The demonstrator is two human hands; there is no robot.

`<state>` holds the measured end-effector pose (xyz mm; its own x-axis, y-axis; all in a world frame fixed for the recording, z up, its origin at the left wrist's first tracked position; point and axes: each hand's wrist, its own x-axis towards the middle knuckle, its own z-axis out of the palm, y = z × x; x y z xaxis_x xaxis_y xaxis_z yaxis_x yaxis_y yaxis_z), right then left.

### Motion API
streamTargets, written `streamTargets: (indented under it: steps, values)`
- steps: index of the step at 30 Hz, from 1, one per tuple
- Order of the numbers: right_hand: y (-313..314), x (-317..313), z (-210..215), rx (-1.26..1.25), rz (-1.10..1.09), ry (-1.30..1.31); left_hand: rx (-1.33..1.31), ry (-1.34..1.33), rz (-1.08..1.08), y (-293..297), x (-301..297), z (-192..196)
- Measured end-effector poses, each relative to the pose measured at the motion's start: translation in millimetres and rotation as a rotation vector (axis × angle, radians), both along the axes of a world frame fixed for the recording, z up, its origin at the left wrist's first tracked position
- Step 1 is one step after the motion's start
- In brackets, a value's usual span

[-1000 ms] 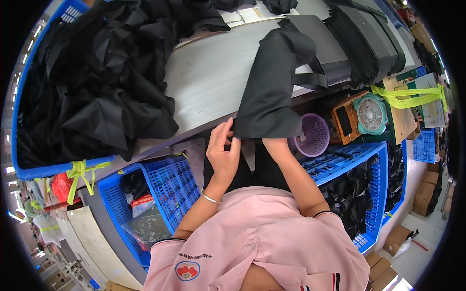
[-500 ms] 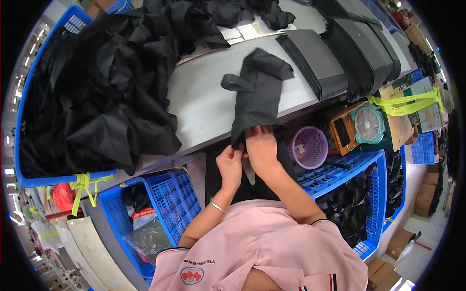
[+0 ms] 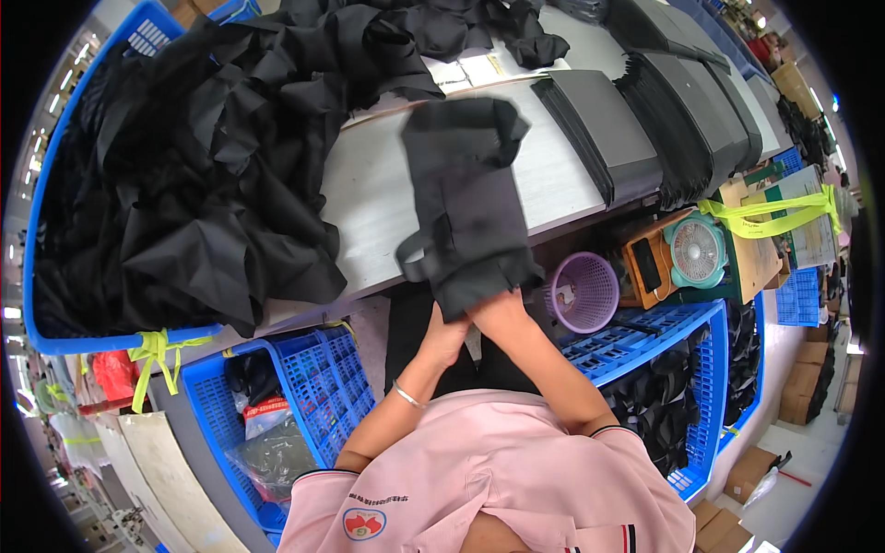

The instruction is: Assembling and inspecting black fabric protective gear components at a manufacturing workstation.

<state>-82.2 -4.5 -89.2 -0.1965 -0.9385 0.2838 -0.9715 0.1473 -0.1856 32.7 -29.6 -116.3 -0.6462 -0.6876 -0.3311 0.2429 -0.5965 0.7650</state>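
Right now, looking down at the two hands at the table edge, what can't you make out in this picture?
- Head view: fingers of the left hand and right hand are tucked under the folded black fabric piece.
- Head view: whether either hand grips the fabric cannot be told.
- Head view: the lilac plastic basket holds something too small to tell.
- Head view: the heap of loose black cloth hides the inside of the big blue plastic crate.

I'm seeing a black fabric piece [image 3: 470, 207] on the grey desk [image 3: 369, 198], blue crates [image 3: 304, 392], a purple basket [image 3: 583, 293], and a pink shirt [image 3: 498, 479].
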Motion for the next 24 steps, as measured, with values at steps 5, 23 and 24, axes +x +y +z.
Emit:
streamTargets:
  steps: [5, 23, 24]
  values:
    - [21.0, -0.3, -10.6, 0.322, -0.101, -0.257, -0.035, -0.029, -0.257, -22.0, 40.5, -1.9]
    - [63.8, -51.4, 48.8, 0.046, -0.243, -1.472, 0.034, -0.078, -0.014, -17.8, 35.7, 39.1]
    - [64.0, -51.5, 49.3, 0.050, -0.239, -1.473, 0.061, -0.059, -0.030, -18.9, 40.6, 34.0]
